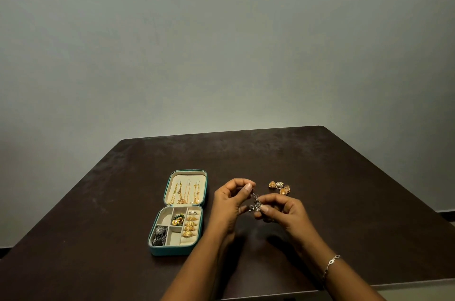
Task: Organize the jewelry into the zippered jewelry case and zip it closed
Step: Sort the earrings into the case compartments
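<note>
A teal zippered jewelry case (157, 250) lies open on the dark table, lid flat at the back. Gold chains (183, 193) hang in the lid. The tray holds gold rings (190, 225), a green and gold piece (177, 219) and dark silver pieces (159, 235). Just right of the case, above the table, my left hand (227, 204) pinches the top of a silver earring with small pearls (254, 203). My right hand (283, 213) holds its lower end. A few gold dome earrings (279, 187) lie loose behind my hands.
The dark brown table (320, 165) has its back edge against a plain grey wall (221, 42) and its front edge close to me. A silver bracelet (331, 263) is on my right wrist.
</note>
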Action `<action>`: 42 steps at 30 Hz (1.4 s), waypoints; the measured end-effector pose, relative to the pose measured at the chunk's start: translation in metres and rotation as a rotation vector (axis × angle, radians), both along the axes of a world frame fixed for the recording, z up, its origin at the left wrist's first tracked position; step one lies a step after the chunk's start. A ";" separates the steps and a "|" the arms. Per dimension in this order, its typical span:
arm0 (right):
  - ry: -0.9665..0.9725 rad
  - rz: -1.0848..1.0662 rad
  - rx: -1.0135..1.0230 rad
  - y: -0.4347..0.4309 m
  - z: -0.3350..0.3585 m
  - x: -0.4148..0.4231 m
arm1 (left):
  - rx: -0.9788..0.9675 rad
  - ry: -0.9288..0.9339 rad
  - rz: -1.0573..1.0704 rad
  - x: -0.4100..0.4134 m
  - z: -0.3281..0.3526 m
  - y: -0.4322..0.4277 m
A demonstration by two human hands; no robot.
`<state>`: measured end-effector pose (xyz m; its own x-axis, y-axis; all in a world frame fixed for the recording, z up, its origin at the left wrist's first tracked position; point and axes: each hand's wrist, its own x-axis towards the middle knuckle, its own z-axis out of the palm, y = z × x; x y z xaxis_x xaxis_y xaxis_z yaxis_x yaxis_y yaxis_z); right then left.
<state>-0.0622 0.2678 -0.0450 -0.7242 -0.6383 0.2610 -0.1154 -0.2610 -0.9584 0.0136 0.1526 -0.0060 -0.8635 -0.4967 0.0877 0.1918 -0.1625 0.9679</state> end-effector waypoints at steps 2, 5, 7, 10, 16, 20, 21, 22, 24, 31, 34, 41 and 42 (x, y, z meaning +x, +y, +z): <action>0.032 0.001 0.021 0.001 0.002 -0.001 | -0.023 -0.032 0.018 0.000 -0.001 -0.001; 0.060 0.003 0.041 0.001 0.003 -0.001 | -0.032 -0.041 0.028 0.000 -0.004 -0.001; 0.080 -0.007 0.056 0.001 0.003 -0.001 | -0.020 -0.052 0.018 -0.001 -0.005 -0.001; 0.103 -0.019 0.064 0.003 0.004 -0.001 | 0.024 -0.065 -0.002 -0.001 -0.005 -0.002; 0.135 -0.048 0.076 0.003 0.007 0.000 | 0.048 -0.106 -0.002 -0.001 -0.007 -0.005; 0.095 -0.085 0.073 0.003 0.008 0.000 | -0.015 -0.164 0.035 0.002 -0.015 -0.004; 0.075 -0.090 0.065 0.003 0.009 -0.001 | -0.025 -0.170 0.050 0.003 -0.017 -0.004; 0.055 -0.096 0.057 0.003 0.010 -0.001 | -0.017 -0.169 0.063 0.004 -0.020 -0.004; 0.016 -0.106 0.044 0.003 0.012 -0.001 | 0.017 -0.159 0.072 0.007 -0.023 -0.001; -0.150 -0.064 0.023 0.006 0.013 0.003 | 0.009 -0.118 -0.060 0.011 -0.034 0.010; -0.199 -0.028 0.036 0.007 0.015 0.003 | 0.025 -0.106 -0.088 0.011 -0.032 0.006; -0.188 -0.010 0.067 0.010 0.017 0.000 | 0.048 -0.104 -0.120 0.012 -0.027 -0.004; -0.183 -0.006 0.072 0.011 0.018 -0.001 | 0.056 -0.101 -0.123 0.012 -0.026 -0.006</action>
